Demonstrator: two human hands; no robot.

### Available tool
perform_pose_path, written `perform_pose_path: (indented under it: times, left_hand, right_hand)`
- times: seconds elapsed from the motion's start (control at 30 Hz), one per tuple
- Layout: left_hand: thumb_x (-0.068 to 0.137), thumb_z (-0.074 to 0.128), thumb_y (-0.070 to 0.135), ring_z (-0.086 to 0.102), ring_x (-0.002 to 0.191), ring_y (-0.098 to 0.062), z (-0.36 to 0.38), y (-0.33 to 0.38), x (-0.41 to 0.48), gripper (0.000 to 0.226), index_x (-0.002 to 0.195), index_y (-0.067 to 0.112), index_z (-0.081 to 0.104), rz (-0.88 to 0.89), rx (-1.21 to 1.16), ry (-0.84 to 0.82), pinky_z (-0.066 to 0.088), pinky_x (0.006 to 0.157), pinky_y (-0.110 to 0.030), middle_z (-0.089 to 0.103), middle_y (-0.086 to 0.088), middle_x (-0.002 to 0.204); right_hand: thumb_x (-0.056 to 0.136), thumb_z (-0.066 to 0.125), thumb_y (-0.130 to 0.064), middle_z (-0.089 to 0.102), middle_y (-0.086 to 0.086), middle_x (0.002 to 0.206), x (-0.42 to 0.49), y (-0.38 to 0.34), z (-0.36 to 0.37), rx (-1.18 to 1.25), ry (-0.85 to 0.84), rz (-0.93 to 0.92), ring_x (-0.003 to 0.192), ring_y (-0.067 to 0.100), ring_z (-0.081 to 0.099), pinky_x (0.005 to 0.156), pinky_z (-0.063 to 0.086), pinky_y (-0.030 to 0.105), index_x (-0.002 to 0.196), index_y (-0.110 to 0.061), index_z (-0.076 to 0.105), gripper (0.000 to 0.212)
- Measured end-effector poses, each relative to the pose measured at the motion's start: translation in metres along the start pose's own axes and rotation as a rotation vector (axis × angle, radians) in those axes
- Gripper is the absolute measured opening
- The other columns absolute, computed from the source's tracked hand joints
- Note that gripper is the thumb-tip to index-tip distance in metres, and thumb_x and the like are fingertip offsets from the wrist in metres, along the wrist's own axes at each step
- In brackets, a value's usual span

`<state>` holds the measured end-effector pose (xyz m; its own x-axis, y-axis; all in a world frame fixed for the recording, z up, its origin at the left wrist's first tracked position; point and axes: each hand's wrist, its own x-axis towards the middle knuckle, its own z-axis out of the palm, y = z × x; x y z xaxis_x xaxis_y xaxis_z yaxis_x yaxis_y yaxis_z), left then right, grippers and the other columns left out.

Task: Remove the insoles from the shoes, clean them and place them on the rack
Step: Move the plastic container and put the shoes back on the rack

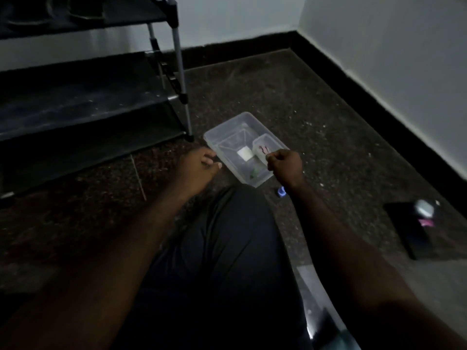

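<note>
Open floor [265,79] lies in the upper middle of the frame, beyond the clear tub [222,126]. The rack [83,102] closes off the upper left, and its leg [186,114] stands just beside the tub — only a narrow gap. A knee [227,236] fills the lower centre, and a dark flat object [409,231] lies at right near the wall [404,72].

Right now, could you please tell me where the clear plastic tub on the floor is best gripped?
Grip the tub by its lipped rim on the two long sides, one hand each, coming from the near end. It is wide and holds loose items, so keep it level.
</note>
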<state>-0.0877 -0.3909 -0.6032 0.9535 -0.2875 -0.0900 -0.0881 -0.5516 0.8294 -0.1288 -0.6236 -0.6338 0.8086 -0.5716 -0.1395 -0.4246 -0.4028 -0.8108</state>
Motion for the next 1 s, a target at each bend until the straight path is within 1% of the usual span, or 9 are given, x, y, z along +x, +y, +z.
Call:
perform_pose_path:
  times: [0.1,0.2,0.27,0.37,0.5,0.73,0.8,0.87,1.0]
  left_hand:
    - [0.086,0.071,0.015,0.062,0.082,-0.018,0.016,0.007,0.0,0.023,0.107,0.009,0.066,0.073,0.07,-0.035,0.049,0.077,-0.025,0.064,-0.008,0.095]
    - [0.087,0.069,0.014,0.059,0.081,-0.013,0.028,0.009,0.002,0.022,0.109,0.008,0.066,0.106,0.103,-0.068,0.045,0.071,-0.019,0.064,-0.007,0.097]
    - [0.088,0.068,0.014,0.059,0.082,-0.013,0.032,0.009,0.005,0.022,0.109,0.007,0.066,0.103,0.106,-0.072,0.043,0.069,-0.017,0.065,-0.008,0.097]
    - [0.088,0.068,0.013,0.061,0.083,-0.015,0.036,0.006,0.01,0.023,0.109,0.005,0.067,0.099,0.107,-0.077,0.048,0.073,-0.024,0.067,-0.011,0.098]
    - [0.087,0.069,0.014,0.064,0.084,-0.02,0.04,0.003,0.016,0.021,0.107,0.006,0.067,0.077,0.074,-0.09,0.053,0.079,-0.029,0.068,-0.013,0.097]
    - [0.088,0.068,0.014,0.062,0.078,-0.013,0.045,-0.001,0.022,0.017,0.104,0.009,0.068,0.032,0.03,-0.078,0.051,0.075,-0.026,0.067,-0.005,0.09]
    - [0.088,0.068,0.014,0.061,0.076,-0.012,0.047,-0.003,0.023,0.016,0.103,0.009,0.069,0.017,0.023,-0.069,0.05,0.073,-0.025,0.067,-0.004,0.088]
    - [0.088,0.067,0.013,0.062,0.077,-0.013,0.049,-0.004,0.025,0.014,0.102,0.009,0.068,0.004,0.014,-0.067,0.049,0.072,-0.025,0.067,-0.004,0.087]
    - [0.089,0.065,0.011,0.062,0.077,-0.012,0.056,-0.004,0.032,0.013,0.102,0.009,0.067,-0.05,-0.053,-0.064,0.047,0.071,-0.021,0.066,0.0,0.083]
  right_hand:
    - [0.086,0.068,-0.029,0.068,0.013,0.063,0.011,0.038,-0.019,-0.037,0.058,0.085,0.057,0.016,0.059,0.063,0.051,0.038,0.064,-0.003,0.067,0.034]
    - [0.089,0.064,-0.03,0.067,0.024,0.07,0.014,0.068,-0.029,-0.106,0.077,0.143,0.059,0.017,0.055,0.058,0.043,0.035,0.064,0.006,0.064,0.044]
    - [0.088,0.064,-0.021,0.068,0.024,0.077,0.013,0.079,-0.03,-0.181,0.055,0.135,0.066,0.017,0.055,0.06,0.039,0.032,0.07,0.003,0.064,0.03]
    - [0.082,0.067,-0.015,0.066,0.005,0.08,0.01,0.089,-0.029,-0.281,-0.083,0.172,0.074,0.013,0.058,0.064,0.04,0.025,0.088,-0.009,0.068,0.009]
    - [0.08,0.071,-0.025,0.073,0.006,0.09,0.009,0.105,-0.017,-0.324,-0.198,0.178,0.084,0.022,0.068,0.074,0.053,0.034,0.091,-0.015,0.062,0.017]
    - [0.09,0.059,-0.016,0.068,0.017,0.103,0.008,0.114,-0.001,-0.415,-0.178,0.115,0.097,0.031,0.063,0.071,0.04,0.03,0.099,-0.004,0.066,0.016]
    - [0.091,0.058,-0.017,0.069,0.015,0.099,0.008,0.117,-0.001,-0.382,-0.161,0.107,0.095,0.03,0.063,0.069,0.039,0.03,0.096,-0.005,0.067,0.016]
    - [0.092,0.06,-0.024,0.069,0.01,0.088,0.008,0.115,0.0,-0.305,-0.131,0.112,0.082,0.022,0.063,0.064,0.036,0.026,0.091,-0.006,0.067,0.019]
    - [0.091,0.061,-0.038,0.068,0.0,0.067,0.009,0.1,0.008,-0.013,-0.113,0.14,0.058,0.004,0.055,0.059,0.04,0.024,0.08,-0.011,0.073,0.031]
